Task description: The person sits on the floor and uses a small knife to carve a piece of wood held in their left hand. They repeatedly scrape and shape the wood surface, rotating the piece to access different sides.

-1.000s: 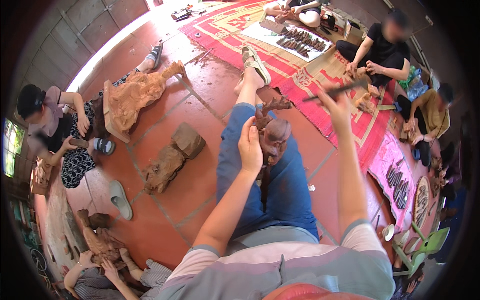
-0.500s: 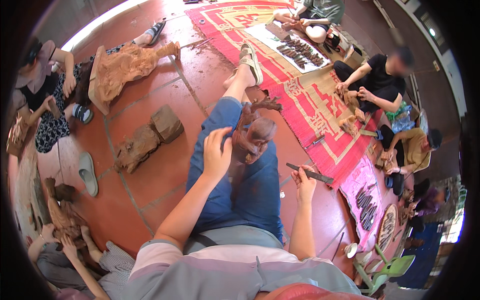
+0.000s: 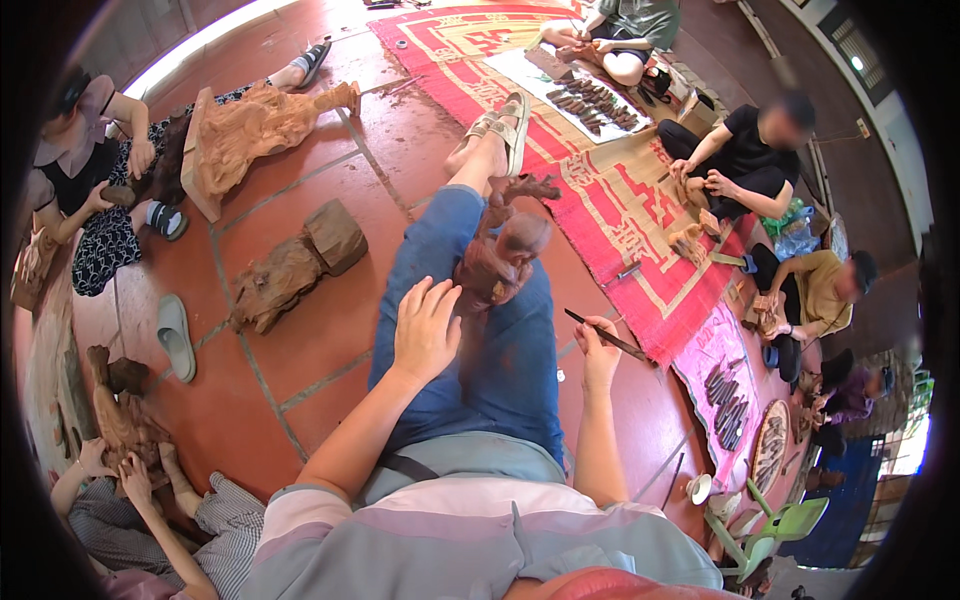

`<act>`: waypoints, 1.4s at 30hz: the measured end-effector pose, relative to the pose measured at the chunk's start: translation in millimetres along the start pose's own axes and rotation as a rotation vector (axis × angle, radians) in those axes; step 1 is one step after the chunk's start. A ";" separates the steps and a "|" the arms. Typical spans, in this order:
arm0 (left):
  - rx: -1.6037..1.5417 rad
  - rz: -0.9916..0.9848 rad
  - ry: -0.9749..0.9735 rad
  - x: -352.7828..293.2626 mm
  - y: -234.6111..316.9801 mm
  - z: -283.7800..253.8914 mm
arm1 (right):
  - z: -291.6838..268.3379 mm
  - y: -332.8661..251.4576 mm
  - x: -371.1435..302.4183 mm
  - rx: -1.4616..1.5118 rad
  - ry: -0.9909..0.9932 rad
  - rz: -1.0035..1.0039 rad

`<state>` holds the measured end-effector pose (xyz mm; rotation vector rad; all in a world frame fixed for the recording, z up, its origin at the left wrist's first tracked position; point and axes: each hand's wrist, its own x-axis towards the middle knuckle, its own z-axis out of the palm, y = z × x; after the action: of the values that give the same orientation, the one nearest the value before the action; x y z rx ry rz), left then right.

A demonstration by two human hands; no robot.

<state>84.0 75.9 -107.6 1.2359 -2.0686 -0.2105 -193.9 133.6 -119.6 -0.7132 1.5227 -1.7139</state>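
Observation:
A reddish-brown wooden carving with a rounded, head-like top and a branching piece at its far end rests between my thighs. My left hand lies beside its near left side, over my left thigh, fingers stretched out and holding nothing. Its fingertips come close to the wood; I cannot tell whether they touch. To the right of my right leg, my right hand pinches a slim dark bar, which looks like a flat file. The file is held apart from the carving, over the tiled floor.
A rough wood block and a grey-green slipper lie on the left tiles. Beyond them stands a large pale carving. A red patterned mat, a pink cloth with several tools and a green chair are right. Several people work around me.
My left hand has drawn back slightly from the carving toward me. The file in my right hand has turned from its broad face to nearly edge-on. The view has shifted a little.

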 end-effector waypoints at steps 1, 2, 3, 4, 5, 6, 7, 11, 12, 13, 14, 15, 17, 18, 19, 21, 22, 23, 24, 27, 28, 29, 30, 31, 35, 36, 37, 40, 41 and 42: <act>0.010 0.008 0.000 0.2 0.2 -2.5 | 0.4 -1.5 -1.7 -0.007 0.008 -0.001; 0.019 0.016 0.000 0.8 0.6 -4.7 | 0.4 -2.8 -2.7 -0.014 0.015 -0.002; -0.031 -0.011 0.033 3.0 0.6 -6.1 | -2.4 -2.5 -2.6 -0.041 0.009 -0.034; -0.081 -0.039 0.066 5.7 0.4 -7.3 | -8.4 -0.7 -2.7 -0.069 0.002 -0.065; -0.131 -0.066 0.098 9.2 0.3 -8.6 | -13.4 -0.3 -2.8 -0.097 -0.004 -0.097; -0.269 -0.085 0.116 18.2 0.5 -13.0 | -15.3 -1.5 -3.3 -0.092 -0.010 -0.089; -0.406 -0.111 0.131 30.2 1.1 -18.0 | -16.9 -2.1 -5.2 -0.091 -0.020 -0.075; -0.786 -0.013 -0.063 87.0 -10.8 -18.0 | 0.2 -19.9 -10.9 -0.104 -0.018 -0.007; -0.844 -0.069 -0.149 95.3 -11.7 -16.4 | 5.0 -26.2 -11.7 -0.104 -0.017 0.006; -0.898 -0.126 -0.233 101.8 -13.3 -16.2 | 12.5 -33.5 -11.7 -0.104 -0.053 -0.016; -0.951 -0.182 -0.317 105.6 -14.3 -14.6 | 21.3 -42.1 -10.1 -0.104 -0.090 -0.037; -0.953 -0.198 -0.285 105.6 -16.8 -5.5 | 30.1 -51.8 -7.0 -0.103 -0.128 -0.059; -1.029 -0.227 -0.274 106.1 -14.5 1.2 | 45.2 -73.7 3.5 -0.100 -0.171 -0.157; -1.068 -0.244 -0.271 105.1 -12.4 2.7 | 53.1 -86.4 8.4 -0.100 -0.192 -0.203; -1.042 -0.270 -0.270 105.5 -8.3 -0.2 | 60.1 -101.4 14.2 -0.102 -0.243 -0.278; -0.991 -0.314 -0.273 108.3 0.7 -7.0 | 79.5 -132.5 23.3 -0.115 -0.307 -0.393; -0.951 -0.314 -0.257 106.8 1.4 -2.4 | 90.8 -145.2 28.2 -0.142 -0.346 -0.376; -0.908 -0.314 -0.241 104.6 1.3 4.0 | 103.8 -156.4 32.1 -0.242 -0.369 -0.386; -0.871 -0.309 -0.226 104.2 2.9 9.4 | 116.0 -165.2 35.9 -0.346 -0.388 -0.399; -0.839 -0.256 -0.118 103.7 13.3 13.1 | 145.7 -176.1 45.3 -0.612 -0.595 -0.665; -0.840 -0.263 -0.115 103.0 12.1 13.4 | 154.7 -178.7 45.3 -0.713 -0.608 -0.759; -0.843 -0.270 -0.113 102.3 11.3 13.7 | 162.4 -181.7 44.3 -0.814 -0.619 -0.854; -0.844 -0.276 -0.113 101.5 10.3 13.9 | 167.9 -181.7 43.3 -0.915 -0.626 -0.948; -0.853 -0.278 -0.110 101.0 9.5 14.5 | 171.0 -179.7 42.7 -0.938 -0.629 -0.909; -0.879 -0.280 -0.095 99.8 7.4 15.8 | 175.1 -173.6 48.1 -0.928 -0.695 -0.886; -0.882 -0.276 -0.088 99.6 7.2 15.4 | 174.8 -171.5 50.4 -0.838 -0.683 -0.813; -0.879 -0.281 -0.099 99.6 8.0 14.1 | 173.8 -169.4 52.8 -0.749 -0.671 -0.741; -0.863 -0.285 -0.102 98.9 11.3 11.0 | 163.9 -173.0 63.4 -0.527 -0.491 -0.813; -0.849 -0.278 -0.090 96.8 11.4 12.2 | 159.8 -181.6 62.5 -0.459 -0.523 -0.831; -0.829 -0.266 -0.085 95.4 10.4 12.5 | 159.7 -179.0 60.6 -0.581 -0.578 -0.897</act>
<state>40.7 0.4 -65.5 0.9579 -1.5808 -1.1283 -129.8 -2.2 77.1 -2.2322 1.3355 -1.3658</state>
